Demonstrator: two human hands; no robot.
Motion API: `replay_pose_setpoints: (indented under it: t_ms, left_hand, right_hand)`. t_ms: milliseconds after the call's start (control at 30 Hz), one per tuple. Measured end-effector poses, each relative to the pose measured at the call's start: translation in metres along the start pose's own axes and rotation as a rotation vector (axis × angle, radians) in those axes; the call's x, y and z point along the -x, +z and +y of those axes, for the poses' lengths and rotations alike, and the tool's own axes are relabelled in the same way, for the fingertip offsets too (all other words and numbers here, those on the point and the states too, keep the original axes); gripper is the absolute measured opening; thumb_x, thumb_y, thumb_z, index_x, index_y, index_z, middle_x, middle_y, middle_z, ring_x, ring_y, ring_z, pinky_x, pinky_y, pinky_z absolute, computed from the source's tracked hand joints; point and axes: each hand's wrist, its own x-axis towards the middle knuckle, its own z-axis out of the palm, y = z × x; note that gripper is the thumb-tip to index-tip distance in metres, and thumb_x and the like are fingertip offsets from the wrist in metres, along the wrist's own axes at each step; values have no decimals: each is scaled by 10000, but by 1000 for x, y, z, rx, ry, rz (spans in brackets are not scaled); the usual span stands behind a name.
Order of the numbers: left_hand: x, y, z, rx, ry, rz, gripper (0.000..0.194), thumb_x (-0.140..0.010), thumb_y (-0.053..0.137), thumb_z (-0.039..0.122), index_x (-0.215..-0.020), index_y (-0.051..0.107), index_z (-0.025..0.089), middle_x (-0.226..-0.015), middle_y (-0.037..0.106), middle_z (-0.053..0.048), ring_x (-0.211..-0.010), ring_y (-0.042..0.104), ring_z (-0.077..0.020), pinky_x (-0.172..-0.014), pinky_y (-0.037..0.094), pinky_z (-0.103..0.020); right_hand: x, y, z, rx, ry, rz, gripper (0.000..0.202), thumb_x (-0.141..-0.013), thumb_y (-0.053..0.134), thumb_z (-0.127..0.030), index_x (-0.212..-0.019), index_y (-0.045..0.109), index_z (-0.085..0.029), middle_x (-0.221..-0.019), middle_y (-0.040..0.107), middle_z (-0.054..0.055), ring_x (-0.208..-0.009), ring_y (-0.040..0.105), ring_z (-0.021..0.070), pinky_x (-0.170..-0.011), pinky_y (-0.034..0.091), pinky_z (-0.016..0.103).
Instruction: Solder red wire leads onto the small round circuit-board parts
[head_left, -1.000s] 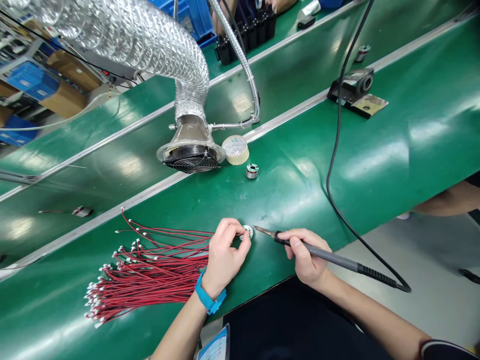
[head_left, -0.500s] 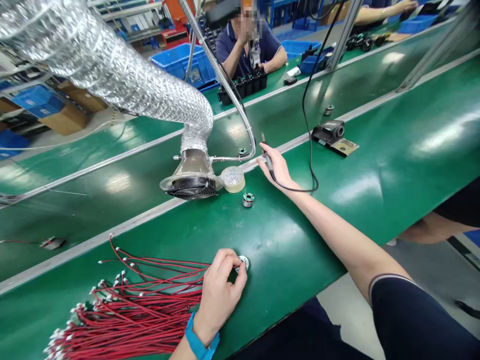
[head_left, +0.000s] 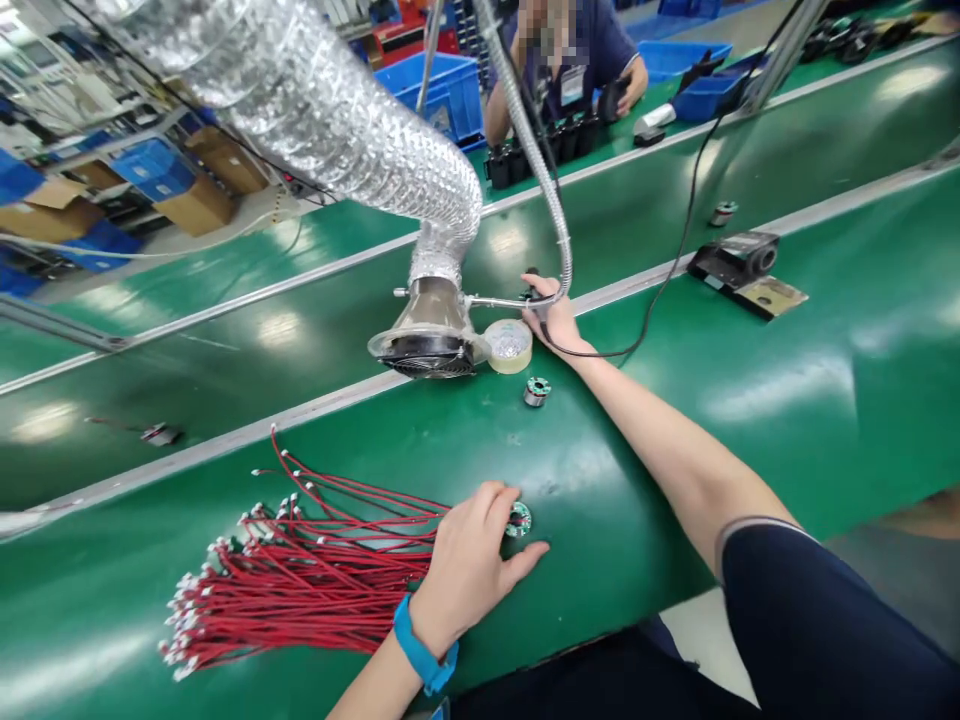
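Observation:
My left hand [head_left: 476, 560], with a blue band at the wrist, is by a small round part with a green circuit board on top [head_left: 519, 519]. Its thumb and fingers are apart on either side of that part; whether a fingertip touches it is hard to tell. Red wires with white plugs [head_left: 300, 580] lie in a bundle to its left. My right hand [head_left: 555, 315] reaches to the bench's far rail, closed around a soldering iron [head_left: 534, 296] whose cable trails right. The iron's tip is hidden. Another round part [head_left: 536, 391] stands between my hands.
A fume duct [head_left: 427, 340] hangs over the bench, beside a roll of clear tape [head_left: 509, 346]. A black holder [head_left: 746, 270] stands to the right. A round part [head_left: 724, 213] sits on the sunken middle strip. Across it, a person [head_left: 570, 70] handles black parts.
My left thumb and fingers have spread away from the round part they were pinching. The soldering iron has been lowered behind the bent metal hose. The view has shifted left.

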Motion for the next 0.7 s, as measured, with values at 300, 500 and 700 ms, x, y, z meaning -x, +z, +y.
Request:
replay_pose_setpoints:
  t_ms: [300, 500, 700]
  left_hand:
    - [-41, -113, -49, -296, -75, -333, 256, -948, 703, 411, -1051, 726, 177, -982, 735, -80, -860, 727, -250, -706, 528, -347]
    - [-105, -164, -176, -656, -431, -334, 224, -882, 678, 217, -1053, 756, 97, -1154, 723, -213, -1088, 682, -390, -931, 487, -474]
    - [-113, -129, -248, -602, -438, -197, 338, -946, 546, 140, -1252, 687, 113, -1299, 672, -224, -1281, 555, -394, -1096, 351, -546]
  right_hand:
    - [132, -84, -31, 117, -26, 38, 460, -895, 761, -279, -1340, 699, -177, -1167, 741, 120, -1080, 699, 198, -980, 515, 328]
    - [218, -100, -81, 174, 20, 10, 466, -910, 754, -364, -1358, 684, -255, -1205, 735, 82, -1055, 724, 232, -970, 564, 358]
    - [253, -88, -135, 79, 34, -74, 436, -957, 690, -274, -1390, 640, -261, -1220, 696, 79, -1062, 715, 217, -918, 577, 341]
